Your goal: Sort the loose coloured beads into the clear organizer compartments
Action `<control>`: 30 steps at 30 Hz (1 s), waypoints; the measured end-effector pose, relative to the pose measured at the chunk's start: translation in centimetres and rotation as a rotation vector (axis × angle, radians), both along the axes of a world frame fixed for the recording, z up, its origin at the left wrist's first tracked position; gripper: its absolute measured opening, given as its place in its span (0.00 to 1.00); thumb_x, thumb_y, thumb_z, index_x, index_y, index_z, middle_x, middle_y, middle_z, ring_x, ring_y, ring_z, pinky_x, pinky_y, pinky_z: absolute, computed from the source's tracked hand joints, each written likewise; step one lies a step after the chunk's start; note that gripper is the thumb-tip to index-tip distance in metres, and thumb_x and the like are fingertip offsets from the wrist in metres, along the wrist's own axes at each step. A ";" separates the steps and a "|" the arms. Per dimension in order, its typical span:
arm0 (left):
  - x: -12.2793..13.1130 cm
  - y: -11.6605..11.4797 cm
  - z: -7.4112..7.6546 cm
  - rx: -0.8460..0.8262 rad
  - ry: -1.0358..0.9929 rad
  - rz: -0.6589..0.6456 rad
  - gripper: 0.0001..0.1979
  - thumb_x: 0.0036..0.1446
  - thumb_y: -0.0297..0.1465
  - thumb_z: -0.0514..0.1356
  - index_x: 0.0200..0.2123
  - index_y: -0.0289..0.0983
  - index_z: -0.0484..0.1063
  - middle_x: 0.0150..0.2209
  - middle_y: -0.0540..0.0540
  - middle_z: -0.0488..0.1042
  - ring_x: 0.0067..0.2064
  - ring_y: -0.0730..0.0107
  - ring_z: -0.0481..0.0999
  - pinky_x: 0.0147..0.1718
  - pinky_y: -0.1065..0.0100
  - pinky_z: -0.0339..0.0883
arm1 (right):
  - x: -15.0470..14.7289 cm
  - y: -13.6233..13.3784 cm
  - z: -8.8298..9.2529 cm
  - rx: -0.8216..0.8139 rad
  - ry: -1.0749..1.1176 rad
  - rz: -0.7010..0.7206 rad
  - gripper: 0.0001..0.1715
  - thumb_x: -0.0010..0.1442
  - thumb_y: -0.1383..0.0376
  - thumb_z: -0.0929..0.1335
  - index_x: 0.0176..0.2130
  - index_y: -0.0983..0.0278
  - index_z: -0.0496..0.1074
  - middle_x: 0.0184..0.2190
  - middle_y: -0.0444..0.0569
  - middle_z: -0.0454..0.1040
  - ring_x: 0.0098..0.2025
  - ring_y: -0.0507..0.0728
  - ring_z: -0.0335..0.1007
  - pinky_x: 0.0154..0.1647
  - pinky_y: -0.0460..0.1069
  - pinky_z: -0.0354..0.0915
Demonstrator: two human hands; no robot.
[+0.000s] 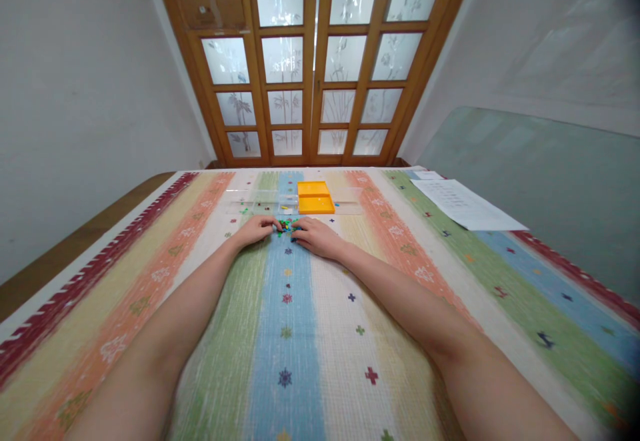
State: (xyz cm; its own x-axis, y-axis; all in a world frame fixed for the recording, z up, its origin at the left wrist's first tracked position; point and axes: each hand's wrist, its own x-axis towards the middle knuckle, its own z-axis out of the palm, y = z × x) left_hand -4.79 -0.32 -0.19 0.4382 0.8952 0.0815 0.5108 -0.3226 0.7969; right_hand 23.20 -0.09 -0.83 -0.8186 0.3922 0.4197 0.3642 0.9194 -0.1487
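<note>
A small heap of tiny coloured pieces (285, 227), mostly green with some blue, yellow and dark ones, lies on the blue stripe of the tablecloth. My left hand (256, 230) meets its left side, the thumb and fingers pinched together at the edge. From the other side, my right hand (319, 235) rests with curled fingers against the heap. What sits between the fingertips of either hand is too small to make out. Just behind the heap stands an open yellow plastic box (316, 206), its lid folded back.
Clear plastic trays (260, 201) flank the yellow box, with a few small pieces in or beside the left one. Printed paper sheets (463, 204) lie at the right edge of the striped tablecloth (285, 334). Glazed wooden doors (310, 81) stand beyond the table.
</note>
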 end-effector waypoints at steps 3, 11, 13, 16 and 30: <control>-0.1 -0.2 0.3 -0.134 -0.047 0.008 0.21 0.51 0.29 0.53 0.44 0.33 0.81 0.16 0.53 0.67 0.19 0.72 0.64 0.24 0.71 0.59 | 0.1 -0.1 0.2 -0.010 0.012 0.012 0.11 0.68 0.68 0.69 0.47 0.57 0.79 0.55 0.53 0.75 0.58 0.62 0.68 0.58 0.59 0.66; 0.7 0.0 -0.1 -0.064 -0.187 0.002 0.18 0.49 0.28 0.55 0.40 0.34 0.81 0.25 0.48 0.77 0.29 0.69 0.74 0.35 0.68 0.69 | 0.3 0.2 0.1 -0.050 0.091 -0.038 0.09 0.69 0.68 0.68 0.46 0.59 0.78 0.45 0.52 0.79 0.49 0.61 0.71 0.53 0.55 0.65; 0.9 0.0 -0.2 -0.027 -0.165 0.005 0.16 0.50 0.28 0.57 0.39 0.34 0.81 0.29 0.47 0.79 0.32 0.67 0.76 0.38 0.66 0.70 | 0.6 0.6 0.0 -0.065 0.122 -0.115 0.08 0.69 0.68 0.68 0.45 0.61 0.77 0.42 0.52 0.79 0.46 0.60 0.72 0.50 0.54 0.65; 1.1 0.0 -0.2 0.047 -0.099 0.013 0.14 0.52 0.29 0.59 0.39 0.36 0.82 0.35 0.46 0.82 0.38 0.65 0.79 0.43 0.65 0.71 | 1.3 1.3 -0.4 -0.107 0.189 -0.210 0.06 0.67 0.68 0.68 0.43 0.62 0.77 0.39 0.51 0.78 0.43 0.59 0.71 0.47 0.52 0.64; 1.4 -0.1 -0.5 0.322 0.155 -0.021 0.15 0.55 0.28 0.58 0.42 0.38 0.83 0.40 0.45 0.82 0.40 0.63 0.78 0.42 0.64 0.70 | 3.4 3.5 -0.5 -0.167 0.454 -0.391 0.08 0.63 0.69 0.65 0.39 0.62 0.74 0.38 0.51 0.76 0.41 0.59 0.69 0.46 0.52 0.64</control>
State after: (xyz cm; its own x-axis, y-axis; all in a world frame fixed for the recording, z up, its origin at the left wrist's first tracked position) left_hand -3.43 -0.42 -0.70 0.4858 0.8249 0.2890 0.6082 -0.5565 0.5660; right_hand 26.61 3.38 -1.30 -0.3555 0.7171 0.5995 0.5359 0.6818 -0.4979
